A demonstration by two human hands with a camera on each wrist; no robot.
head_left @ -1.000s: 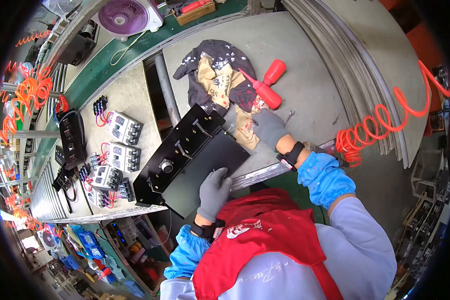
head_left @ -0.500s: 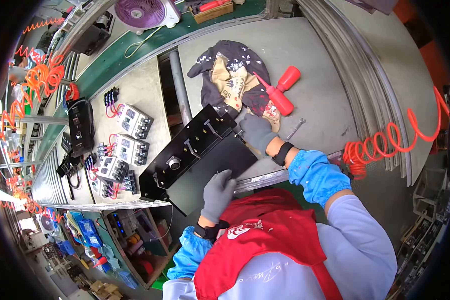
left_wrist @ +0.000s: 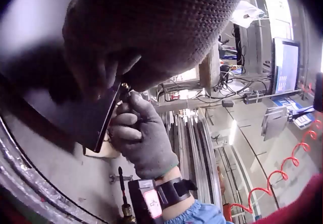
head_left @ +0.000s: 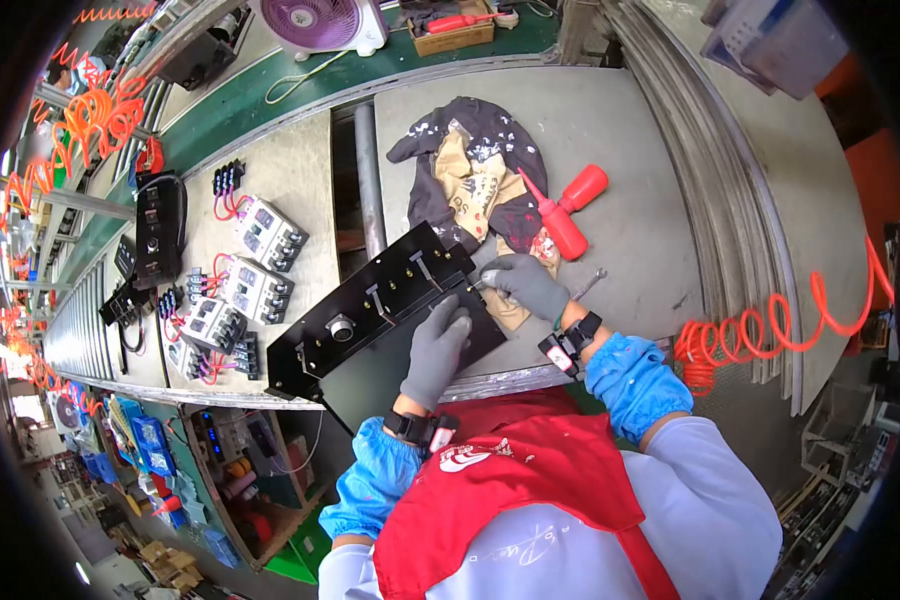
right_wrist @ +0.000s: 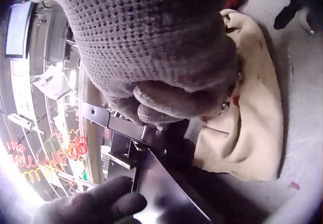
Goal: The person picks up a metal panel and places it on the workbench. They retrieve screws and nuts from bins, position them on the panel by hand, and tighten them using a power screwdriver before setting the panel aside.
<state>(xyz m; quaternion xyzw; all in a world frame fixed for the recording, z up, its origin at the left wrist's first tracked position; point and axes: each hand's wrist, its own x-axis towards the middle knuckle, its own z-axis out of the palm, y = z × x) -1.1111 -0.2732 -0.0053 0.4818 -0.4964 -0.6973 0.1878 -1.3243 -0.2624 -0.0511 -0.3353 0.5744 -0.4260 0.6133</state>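
A black metal housing (head_left: 360, 375) with a row of brass studs and a round silver fitting (head_left: 341, 328) lies slanted at the table's front edge. My grey-gloved left hand (head_left: 437, 350) rests on its flat face, fingertips close to the right end. At that end my gloved right hand (head_left: 526, 284) has its fingers curled; in the left wrist view its thumb and forefinger pinch a small brass-coloured fastener (left_wrist: 124, 87) at the housing's edge. The curled fingers partly hide it. In the right wrist view, a beige cloth (right_wrist: 252, 113) lies beside the right hand.
Beyond the housing lie a dark spotted cloth (head_left: 425, 145), two red squeeze bottles (head_left: 562, 232) and a wrench (head_left: 592, 283). Several wired circuit breakers (head_left: 257, 290) stand left. A coiled orange hose (head_left: 815, 340) hangs at right; a purple fan (head_left: 315, 22) stands behind.
My right hand has left the cloth and come to the housing's right end. My left hand has slid up and right along the flat face, closer to it.
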